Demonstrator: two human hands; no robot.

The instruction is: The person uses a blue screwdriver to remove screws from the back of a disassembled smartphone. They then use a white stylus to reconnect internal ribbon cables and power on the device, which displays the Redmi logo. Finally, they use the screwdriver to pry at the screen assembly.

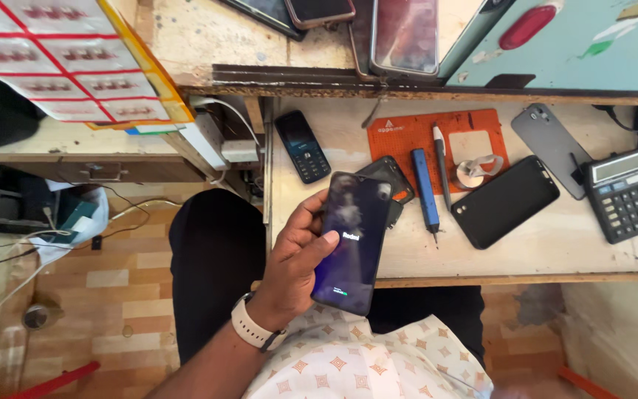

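My left hand grips a black smartphone from its left side, thumb resting on the screen's left edge. The screen is dark with a small white logo in the middle and a faint glow near the bottom. The phone is held tilted above the front edge of the wooden workbench, over my lap. A white watch is on that wrist. My right hand is out of view.
On the bench lie a black keypad phone, an orange work mat, a blue screwdriver, a grey pen-like tool, a black slab phone, a grey back cover and a calculator. More phones sit on the upper shelf.
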